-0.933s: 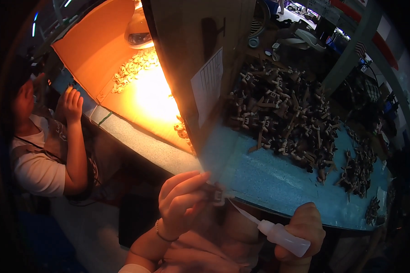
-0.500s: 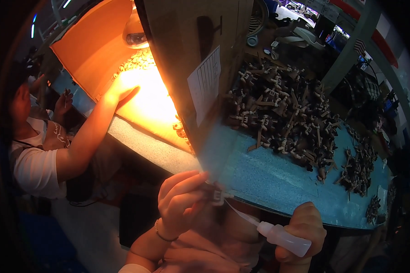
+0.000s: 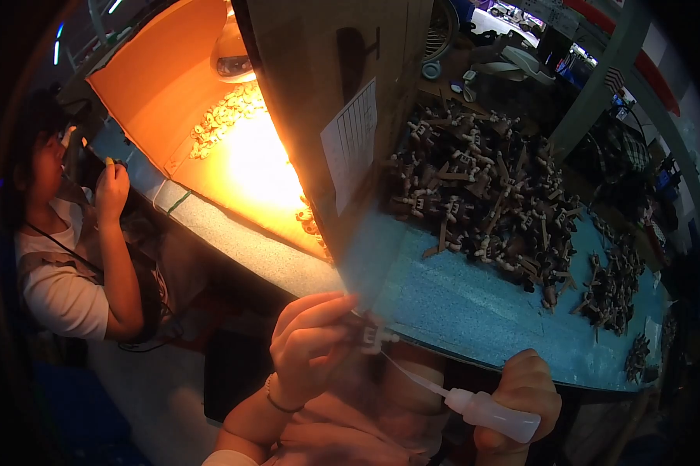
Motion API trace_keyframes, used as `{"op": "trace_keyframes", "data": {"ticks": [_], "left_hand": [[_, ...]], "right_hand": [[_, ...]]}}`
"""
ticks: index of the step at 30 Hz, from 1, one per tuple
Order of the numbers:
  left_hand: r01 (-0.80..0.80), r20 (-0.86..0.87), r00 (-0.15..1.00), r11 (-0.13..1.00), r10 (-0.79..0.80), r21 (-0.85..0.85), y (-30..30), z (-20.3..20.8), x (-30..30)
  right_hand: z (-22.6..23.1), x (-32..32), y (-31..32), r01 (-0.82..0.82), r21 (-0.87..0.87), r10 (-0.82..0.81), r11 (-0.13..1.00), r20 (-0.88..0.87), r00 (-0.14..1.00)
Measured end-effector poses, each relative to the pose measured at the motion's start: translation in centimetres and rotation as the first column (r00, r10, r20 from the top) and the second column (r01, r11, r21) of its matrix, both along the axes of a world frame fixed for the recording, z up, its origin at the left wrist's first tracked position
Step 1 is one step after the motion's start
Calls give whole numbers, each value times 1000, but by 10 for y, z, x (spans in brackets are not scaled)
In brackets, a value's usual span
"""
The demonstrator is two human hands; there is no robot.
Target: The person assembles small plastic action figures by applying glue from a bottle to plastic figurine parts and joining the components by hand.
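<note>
At the far left of my feed a co-worker (image 3: 70,241) sits with a raised hand (image 3: 112,190); what its fingertips hold is too small for me to tell. Next comes an open cardboard box (image 3: 159,74), glowing orange under a lamp (image 3: 232,48). In it I can see a heap of small pale pieces (image 3: 224,120) toward the back and a few more by the right wall; glare washes out the middle. A paper sheet (image 3: 351,144) is fixed to the cardboard panel (image 3: 311,54) beside it.

Below, my wearer's left hand (image 3: 307,342) pinches a small pale part (image 3: 371,337) in front of the table edge, clear of the surface. Just right of that, the thin nozzle of a translucent squeeze bottle (image 3: 493,413) points at the part; whether they touch, and how full the bottle is, I cannot tell. The right hand (image 3: 527,396) is wrapped around the bottle's body.

Behind, the blue tabletop (image 3: 458,311) bears a big loose heap of brown and pale figure-like pieces (image 3: 482,194), then smaller piles rightward. Past it I make out a grey post (image 3: 602,78) and dim clutter.
</note>
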State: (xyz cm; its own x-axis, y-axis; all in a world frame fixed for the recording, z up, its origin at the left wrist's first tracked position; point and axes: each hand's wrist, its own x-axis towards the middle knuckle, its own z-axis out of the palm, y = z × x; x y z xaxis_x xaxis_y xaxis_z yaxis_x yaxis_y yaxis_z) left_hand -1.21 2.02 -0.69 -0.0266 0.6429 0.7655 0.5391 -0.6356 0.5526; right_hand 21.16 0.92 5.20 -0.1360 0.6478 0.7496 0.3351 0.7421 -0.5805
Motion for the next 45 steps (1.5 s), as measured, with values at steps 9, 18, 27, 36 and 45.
{"op": "trace_keyframes", "data": {"ticks": [9,18,27,36,45], "left_hand": [[262,348,913,959,-211,-105,-2,-5,6],[475,570,736,878,-366,-50,-3,-8,9],[519,730,617,849,-294,-97,-8,-6,13],[543,726,607,836,-324,-81,-10,-7,10],[534,712,626,840,-317,-96,-11,-5,9]], "right_hand": [[-5,1,0,-15,-2,15,1000,-68,998],[-4,-1,1,-41,-9,40,999,-44,998],[-5,-1,0,-32,-13,32,999,-34,999],[-8,-3,4,82,-59,-91,995,-149,985],[-6,-2,2,45,-55,-51,997,-97,994]]}}
